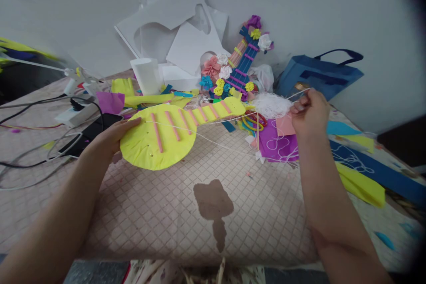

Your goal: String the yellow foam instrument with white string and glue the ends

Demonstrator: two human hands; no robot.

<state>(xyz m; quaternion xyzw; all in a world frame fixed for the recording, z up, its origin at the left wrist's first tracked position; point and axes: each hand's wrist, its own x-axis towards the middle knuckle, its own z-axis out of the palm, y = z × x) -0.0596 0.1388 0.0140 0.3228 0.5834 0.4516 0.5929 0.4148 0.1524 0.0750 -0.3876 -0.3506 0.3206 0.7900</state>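
Note:
A yellow paper guitar [159, 142] with pink strips across its body and neck lies over a quilted pink surface. My left hand [115, 135] grips the left edge of its round body, fingers closed on the rim. My right hand [308, 113] is raised at the right, fingers pinched on a white string [213, 140] that runs back across the guitar to its body. Behind the hand sits a tangled pile of white string [273, 104].
A blue and pink paper guitar with paper flowers [241, 60] leans on the wall beside white cut cardboard [173, 17]. A blue bag [316, 75] stands at right. Cables and a power strip [75, 115] lie at left. Coloured paper scraps [359, 182] cover the right side.

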